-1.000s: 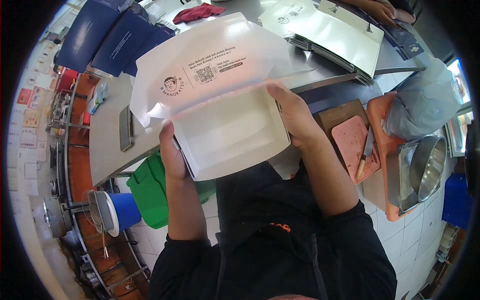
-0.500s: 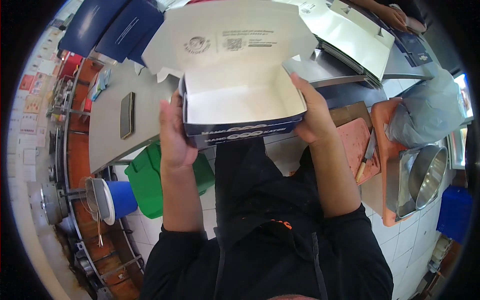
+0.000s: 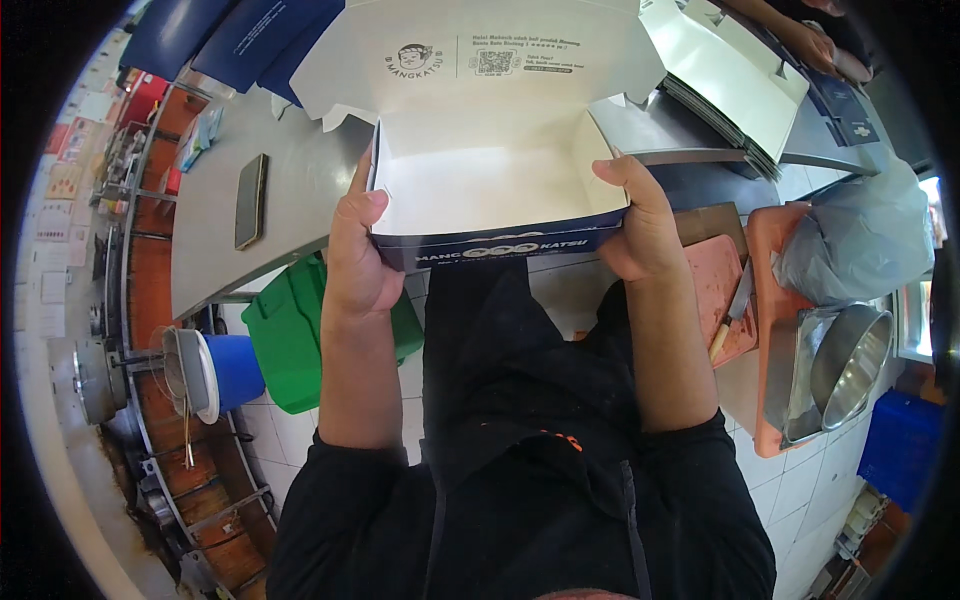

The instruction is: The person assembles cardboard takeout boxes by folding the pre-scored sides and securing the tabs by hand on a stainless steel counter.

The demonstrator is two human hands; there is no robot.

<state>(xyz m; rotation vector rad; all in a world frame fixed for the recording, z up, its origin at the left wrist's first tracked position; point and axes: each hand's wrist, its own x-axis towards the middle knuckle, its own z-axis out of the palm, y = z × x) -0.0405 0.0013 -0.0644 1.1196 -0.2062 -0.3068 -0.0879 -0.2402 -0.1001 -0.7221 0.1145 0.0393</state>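
A paper food box (image 3: 490,190), white inside and dark blue outside, is held up in front of me with its lid raised and leaning away. Its inside is bare. My left hand (image 3: 358,250) grips the left end, thumb over the rim at the near corner. At the right end my right hand (image 3: 640,220) does the same, its thumb hooked over the wall and its fingers mostly hidden outside the box. Beyond the box to the right lies a stack of flat box blanks (image 3: 735,90), white side up.
A phone (image 3: 252,200) lies on the steel table (image 3: 210,265); dark blue boxes (image 3: 270,40) stand at its far left. Below are a green bin (image 3: 290,350) and a blue bucket (image 3: 235,370). A knife (image 3: 735,305) rests on a pink board (image 3: 705,270). Another person's hand (image 3: 815,50) is far right.
The box has tipped so its front wall shows less doubled edge and more of one panel. Both thumbs have come inward over its rim. The view has shifted slightly.
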